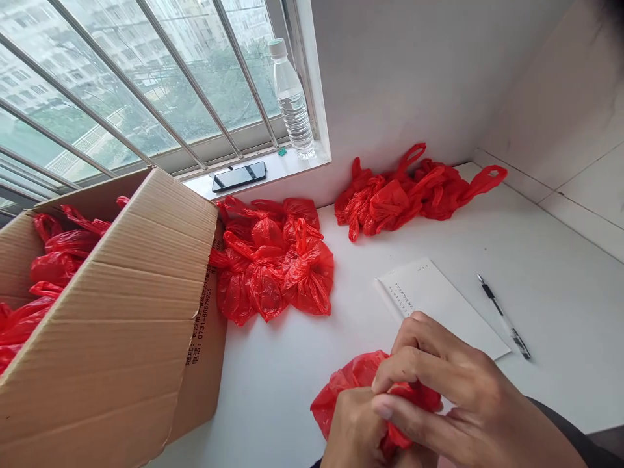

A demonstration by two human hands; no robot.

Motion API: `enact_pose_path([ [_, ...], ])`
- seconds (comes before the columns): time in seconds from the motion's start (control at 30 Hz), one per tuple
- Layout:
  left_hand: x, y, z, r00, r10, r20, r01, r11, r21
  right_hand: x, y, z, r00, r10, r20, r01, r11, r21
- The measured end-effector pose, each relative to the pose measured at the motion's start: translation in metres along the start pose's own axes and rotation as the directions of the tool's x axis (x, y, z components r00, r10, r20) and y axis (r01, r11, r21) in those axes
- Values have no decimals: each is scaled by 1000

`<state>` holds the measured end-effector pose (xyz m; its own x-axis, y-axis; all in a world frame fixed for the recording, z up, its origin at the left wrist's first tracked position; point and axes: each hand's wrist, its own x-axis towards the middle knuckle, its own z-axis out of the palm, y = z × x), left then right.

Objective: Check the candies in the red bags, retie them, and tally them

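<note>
Near the bottom of the view, both hands meet at a red plastic bag [344,383] over the white table. My left hand [355,426] is closed round its gathered plastic, low and to the left. From the right, my right hand [448,390] pinches the same bag, its fingers bent and touching the left hand. Parts of the bag are hidden behind the fingers. Several tied red bags [268,273] sit together beyond the hands, beside the box. A crumpled pile of red bags [404,195] lies against the wall.
An open cardboard box [117,292] holding red bags stands at the left. White paper [439,302] and a pen [504,318] lie right of centre on the table [565,286]. The windowsill holds a phone [240,177] and a water bottle [295,110].
</note>
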<state>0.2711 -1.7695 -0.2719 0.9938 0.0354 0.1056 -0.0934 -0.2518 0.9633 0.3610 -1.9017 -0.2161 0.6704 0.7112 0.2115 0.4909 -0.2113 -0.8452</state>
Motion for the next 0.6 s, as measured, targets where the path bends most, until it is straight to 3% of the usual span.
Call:
enact_pose_path([
  [0.17, 4, -3, -5, 997, -4, 80, 10, 998, -69, -1, 7, 2, 996, 91, -28, -85, 982, 168],
  [0.33, 7, 5, -9, 989, -75, 124, 91, 988, -127, 1, 11, 2, 980, 194, 44, -198, 934, 297],
  [0.43, 7, 15, -13, 977, -195, 86, 207, 961, -182, 0, 14, 3, 962, 259, 82, -271, 893, 360],
  [0.53, 4, 23, -18, 929, -370, -18, 349, 890, -292, -2, 16, 2, 940, 321, 115, -340, 867, 363],
  [0.6, 3, 23, -23, 912, -408, -46, 371, 866, -335, -4, 17, 1, 925, 343, 161, -378, 868, 323],
])
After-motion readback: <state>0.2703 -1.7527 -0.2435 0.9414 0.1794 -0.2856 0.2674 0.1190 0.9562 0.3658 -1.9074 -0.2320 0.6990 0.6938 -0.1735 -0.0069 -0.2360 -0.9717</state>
